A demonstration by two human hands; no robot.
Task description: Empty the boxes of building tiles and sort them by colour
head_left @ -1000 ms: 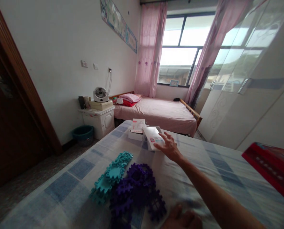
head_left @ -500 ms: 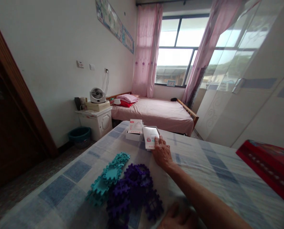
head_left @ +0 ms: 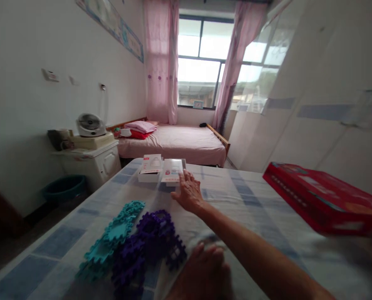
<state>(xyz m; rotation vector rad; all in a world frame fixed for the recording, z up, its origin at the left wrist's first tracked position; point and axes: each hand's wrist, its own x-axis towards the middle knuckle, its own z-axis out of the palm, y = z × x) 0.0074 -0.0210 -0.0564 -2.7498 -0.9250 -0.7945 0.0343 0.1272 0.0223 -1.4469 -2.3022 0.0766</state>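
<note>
Your right hand (head_left: 189, 191) spread its thumb wider by the flat white cardboard box (head_left: 171, 170) near mid-frame, so it gripped nothing.

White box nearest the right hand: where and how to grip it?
Probably the right side of the white box, coming from the right and slightly above. The other white box sits close on its left, leaving little finger room there, while the right hand has its fingertips at the right edge. It lies low and flat, which suggests pinching the side wall.
</note>
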